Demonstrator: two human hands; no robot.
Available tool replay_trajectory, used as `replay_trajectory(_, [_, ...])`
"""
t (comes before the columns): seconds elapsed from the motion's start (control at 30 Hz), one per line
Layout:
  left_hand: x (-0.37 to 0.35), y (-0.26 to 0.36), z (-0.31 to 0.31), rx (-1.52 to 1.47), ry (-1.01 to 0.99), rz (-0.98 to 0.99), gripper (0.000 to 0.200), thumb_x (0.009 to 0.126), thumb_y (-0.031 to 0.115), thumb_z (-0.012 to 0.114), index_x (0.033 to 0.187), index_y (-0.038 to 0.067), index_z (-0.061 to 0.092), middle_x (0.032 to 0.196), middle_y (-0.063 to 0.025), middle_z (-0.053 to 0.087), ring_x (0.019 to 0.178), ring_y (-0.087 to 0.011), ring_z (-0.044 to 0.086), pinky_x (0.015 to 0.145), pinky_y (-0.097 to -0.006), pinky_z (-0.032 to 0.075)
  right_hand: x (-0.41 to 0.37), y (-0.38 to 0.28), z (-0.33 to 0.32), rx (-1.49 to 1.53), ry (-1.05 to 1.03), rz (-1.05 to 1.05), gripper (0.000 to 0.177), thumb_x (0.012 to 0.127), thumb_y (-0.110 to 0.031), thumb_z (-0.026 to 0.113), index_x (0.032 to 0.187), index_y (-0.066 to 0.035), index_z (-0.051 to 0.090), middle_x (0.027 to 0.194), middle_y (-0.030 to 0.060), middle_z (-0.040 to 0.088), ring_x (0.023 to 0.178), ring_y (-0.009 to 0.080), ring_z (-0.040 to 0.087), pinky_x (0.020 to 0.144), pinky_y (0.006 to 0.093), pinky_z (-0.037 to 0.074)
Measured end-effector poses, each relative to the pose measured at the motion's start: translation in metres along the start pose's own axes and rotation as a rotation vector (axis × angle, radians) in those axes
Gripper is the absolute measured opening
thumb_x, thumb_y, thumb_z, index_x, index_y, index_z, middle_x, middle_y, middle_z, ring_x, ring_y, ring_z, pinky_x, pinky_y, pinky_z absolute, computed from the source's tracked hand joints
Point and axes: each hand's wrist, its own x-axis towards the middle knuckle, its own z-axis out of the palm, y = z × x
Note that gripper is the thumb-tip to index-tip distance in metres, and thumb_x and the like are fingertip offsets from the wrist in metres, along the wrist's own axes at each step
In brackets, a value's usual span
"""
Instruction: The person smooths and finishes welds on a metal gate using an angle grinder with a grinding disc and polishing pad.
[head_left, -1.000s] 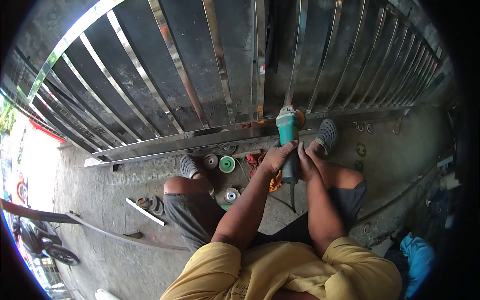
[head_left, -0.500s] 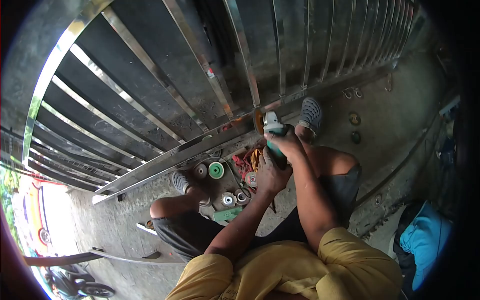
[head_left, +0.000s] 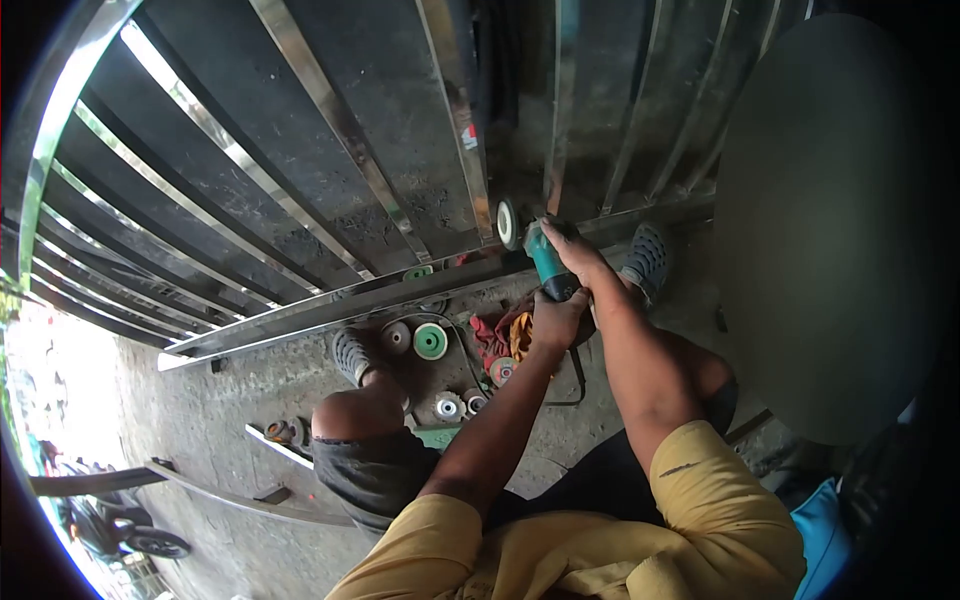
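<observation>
I hold a teal angle grinder (head_left: 547,264) in both hands. My right hand (head_left: 572,246) wraps its front, just behind the head. My left hand (head_left: 556,318) grips the rear of its body. The grinder's disc (head_left: 508,222) stands on edge against an upright bar of the stainless steel gate (head_left: 340,120), just above the gate's bottom rail (head_left: 330,303). I sit on the concrete floor with my knees up. My feet in grey clogs (head_left: 350,354) rest near the rail.
Several grinding and polishing discs (head_left: 430,341) and a red cloth (head_left: 493,335) lie on the floor between my legs. A steel strip (head_left: 285,449) lies at the left. A large blurred grey shape (head_left: 830,230) covers the right. A motorbike (head_left: 125,530) stands at the lower left.
The grinder has swung from the bottom rail onto the upright bar. My right hand moved forward onto its head end. The view shifted, and a blurred grey shape now covers the right.
</observation>
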Motion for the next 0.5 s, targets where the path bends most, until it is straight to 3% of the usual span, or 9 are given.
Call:
replay_trajectory(0.07, [0.014, -0.001, 0.001, -0.077, -0.01, -0.034, 0.062, 0.081, 0.03, 0.078, 0.12, -0.007, 0.046, 0.098, -0.0112, 0.064, 0.08, -0.0179, 0.063, 0.071, -0.0321, 0.053, 0.025, 0.02, 0.004, -0.086, 0.055, 0.006, 0.068, 0.096, -0.059, 0.052, 0.126, 0.001, 0.061, 0.121, 0.0163, 0.066, 0.115, 0.0241, 0.059, 0.098, 0.0328, 0.043])
replay_trajectory(0.23, [0.024, 0.0, 0.005, -0.021, 0.1, -0.052, 0.075, 0.08, 0.037, 0.076, 0.122, -0.014, 0.04, 0.102, -0.0262, 0.066, 0.093, -0.0356, 0.069, 0.082, -0.0394, 0.053, 0.025, -0.005, 0.013, -0.234, 0.04, 0.098, 0.076, 0.093, -0.066, 0.051, 0.131, 0.0, 0.058, 0.123, 0.0214, 0.065, 0.118, 0.0298, 0.059, 0.1, 0.0352, 0.043])
replay_trajectory(0.33, [0.033, 0.002, 0.005, -0.01, 0.107, -0.124, 0.067, 0.082, 0.034, 0.077, 0.122, -0.011, 0.046, 0.109, -0.021, 0.065, 0.092, -0.0261, 0.067, 0.076, -0.0348, 0.054, 0.034, -0.006, 0.01, -0.412, 0.049, 0.213, 0.084, 0.09, -0.072, 0.047, 0.13, 0.001, 0.058, 0.124, 0.0284, 0.063, 0.122, 0.039, 0.058, 0.101, 0.0386, 0.043])
replay_trajectory(0.4, [0.034, 0.007, -0.005, 0.007, 0.09, -0.154, 0.062, 0.082, 0.033, 0.077, 0.117, -0.011, 0.051, 0.106, -0.0208, 0.066, 0.091, -0.0248, 0.068, 0.075, -0.0352, 0.055, 0.038, -0.003, 0.015, -0.511, 0.1, 0.176, 0.089, 0.09, -0.076, 0.042, 0.126, 0.003, 0.06, 0.122, 0.0314, 0.062, 0.123, 0.042, 0.056, 0.101, 0.0399, 0.043])
replay_trajectory(0.5, [0.036, 0.01, -0.021, -0.057, 0.043, -0.144, 0.055, 0.081, 0.032, 0.076, 0.109, -0.01, 0.056, 0.1, -0.0195, 0.068, 0.085, -0.0237, 0.069, 0.071, -0.0353, 0.055, 0.049, -0.004, 0.022, -0.596, 0.082, 0.332, 0.096, 0.088, -0.08, 0.037, 0.12, 0.006, 0.064, 0.117, 0.0337, 0.063, 0.122, 0.043, 0.057, 0.101, 0.0413, 0.044])
